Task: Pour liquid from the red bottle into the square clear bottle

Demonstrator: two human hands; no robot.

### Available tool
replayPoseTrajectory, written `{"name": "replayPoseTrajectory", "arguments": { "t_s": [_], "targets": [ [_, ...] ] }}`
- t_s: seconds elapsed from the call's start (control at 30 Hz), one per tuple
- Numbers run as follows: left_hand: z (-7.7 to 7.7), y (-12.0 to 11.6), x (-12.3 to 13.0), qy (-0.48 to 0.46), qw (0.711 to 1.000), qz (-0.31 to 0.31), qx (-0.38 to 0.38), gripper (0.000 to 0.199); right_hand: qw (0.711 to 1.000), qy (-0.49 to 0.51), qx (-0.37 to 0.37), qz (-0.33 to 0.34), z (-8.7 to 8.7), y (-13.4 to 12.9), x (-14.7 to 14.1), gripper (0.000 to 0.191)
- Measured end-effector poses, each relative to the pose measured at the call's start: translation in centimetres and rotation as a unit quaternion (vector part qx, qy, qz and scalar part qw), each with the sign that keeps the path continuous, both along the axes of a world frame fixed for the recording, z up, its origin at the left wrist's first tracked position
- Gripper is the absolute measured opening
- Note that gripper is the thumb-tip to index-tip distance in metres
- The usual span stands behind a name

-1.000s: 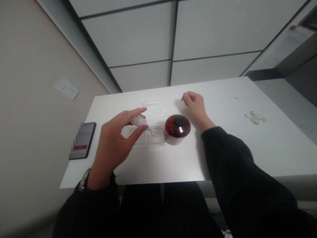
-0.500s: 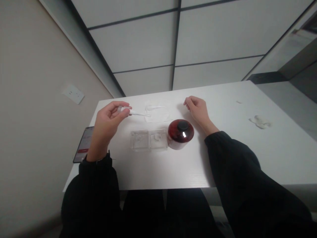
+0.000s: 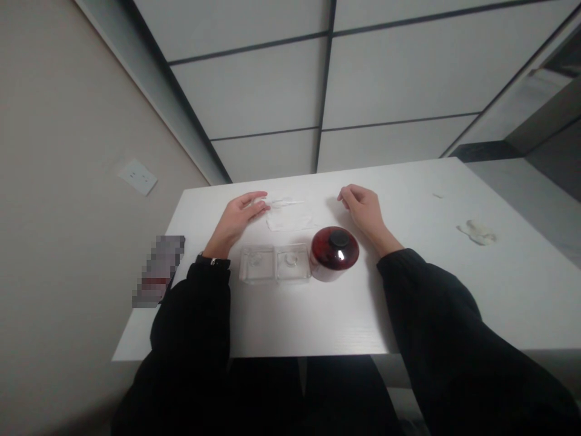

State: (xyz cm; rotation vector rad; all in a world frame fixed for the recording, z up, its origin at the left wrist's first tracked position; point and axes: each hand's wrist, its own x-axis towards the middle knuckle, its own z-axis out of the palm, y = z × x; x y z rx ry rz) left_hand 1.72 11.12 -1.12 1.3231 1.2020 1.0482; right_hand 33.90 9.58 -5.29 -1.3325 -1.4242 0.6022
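On the white table, my left hand (image 3: 238,218) rests beside a thin white sheet (image 3: 290,223), its thumb and forefinger apart. A slim clear and white item (image 3: 290,203) lies by those fingertips on the sheet's far part; its near end is hard to make out. My right hand (image 3: 361,204) lies loosely curled, nothing visible in it, behind a round jar with a dark red lid and black knob (image 3: 336,248). Left of the jar, touching or nearly so, stands a clear two-compartment container (image 3: 275,280), with a small round clear shape in each half.
A phone with a blurred screen (image 3: 158,269) lies at the table's left edge. Crumpled whitish material (image 3: 477,232) and a small scrap (image 3: 437,195) are on the right side of the table (image 3: 408,309). A wall with a socket (image 3: 138,177) borders the left.
My left hand has moved right and away from me, to the sheet, and its fingers have spread from the white dropper-like item they held. My right hand has stayed in place. The view has shifted slightly.
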Motion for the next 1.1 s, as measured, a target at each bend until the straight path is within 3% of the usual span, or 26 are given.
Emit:
{"name": "replayPoseTrajectory", "arguments": {
  "t_s": [0.2,0.5,1.1],
  "targets": [
    [-0.8,0.0,0.3,0.012,1.0,-0.025,0.004,0.057,1.0,0.001,-0.004,0.001,0.0,0.0,0.0,0.031],
    [-1.2,0.1,0.5,0.06,0.998,0.004,0.02,0.054,1.0,0.002,-0.003,0.005,0.1,0.0,0.1,0.032],
    [-2.3,0.3,0.3,0.058,0.998,-0.021,-0.008,0.057,1.0,0.004,-0.005,0.002,0.1,0.0,0.0,0.031]
  ]
}}
